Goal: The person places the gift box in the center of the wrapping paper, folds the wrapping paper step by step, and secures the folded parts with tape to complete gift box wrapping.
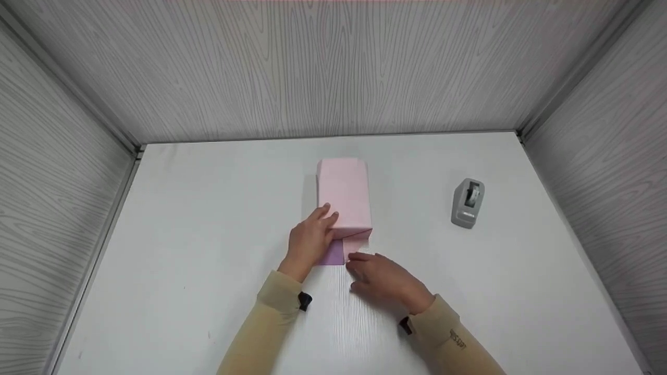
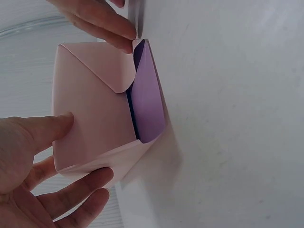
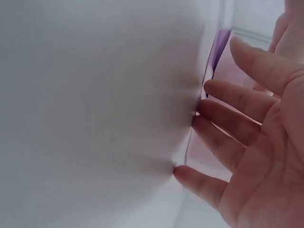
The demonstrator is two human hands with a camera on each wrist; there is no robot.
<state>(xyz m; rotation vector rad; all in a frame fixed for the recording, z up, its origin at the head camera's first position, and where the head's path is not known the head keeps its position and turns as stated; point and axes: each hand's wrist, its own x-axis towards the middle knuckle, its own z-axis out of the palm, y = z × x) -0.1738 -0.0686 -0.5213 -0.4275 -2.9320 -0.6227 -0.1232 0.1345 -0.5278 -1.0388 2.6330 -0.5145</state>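
Head view, from the left: a grey wood-grain panel (image 1: 57, 156) stands along the left edge of the white table (image 1: 198, 208). A tan sleeve (image 1: 258, 333) comes in over the near edge, a small black object (image 1: 305, 301) at its cuff, and leads to the left hand (image 1: 309, 239). This hand grips a pink box (image 1: 345, 192) at its left side, close to the box's near end; in the left wrist view the thumb and fingers stand apart with the box between them, thumb on the folded end face, fingers on the adjoining side. The box lies about midway between the table's left and right edges, its long sides running toward the far edge. Out of its near end, low by the tabletop, a purple flap (image 1: 332, 254) points to the near edge; the left wrist view shows a dark slit between flap and end face. Just right of the flap is the right hand (image 1: 391, 278), its fingers nearly straight and slightly spread, tips at the paper's edge; whether they press on it I cannot tell. Its sleeve bears dark lettering (image 1: 457, 339). Farther right, well apart from the box and toward the table's far right corner, stands a grey tape dispenser (image 1: 465, 211) with a roll in it
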